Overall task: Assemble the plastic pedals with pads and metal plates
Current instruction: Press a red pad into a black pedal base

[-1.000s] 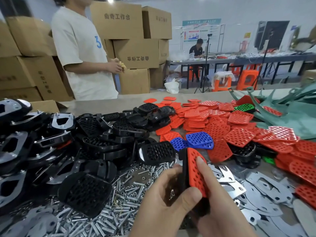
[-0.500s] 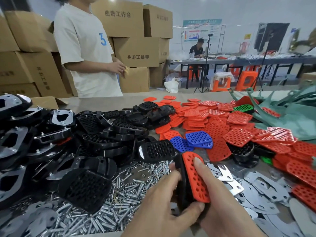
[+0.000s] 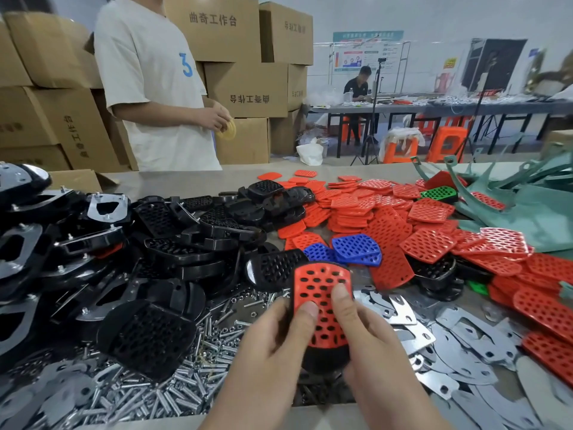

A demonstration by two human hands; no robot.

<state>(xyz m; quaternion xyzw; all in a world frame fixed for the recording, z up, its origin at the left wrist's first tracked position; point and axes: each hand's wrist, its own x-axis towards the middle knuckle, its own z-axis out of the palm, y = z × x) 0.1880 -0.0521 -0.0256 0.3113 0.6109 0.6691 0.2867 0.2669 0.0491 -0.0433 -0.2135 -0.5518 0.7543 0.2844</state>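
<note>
As both thumbs press a red pad (image 3: pixel 321 282) onto a black plastic pedal (image 3: pixel 325 358) at lower centre of the frame, the left hand (image 3: pixel 276 349) and right hand (image 3: pixel 375 346) grip its sides. The light, bendy pad probably seats best when pushed near its rim.

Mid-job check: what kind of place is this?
Probably a factory assembly workshop: bulk piles of black pedals, red pads and metal plates cover the bench, and stacked cardboard cartons stand behind.
</note>
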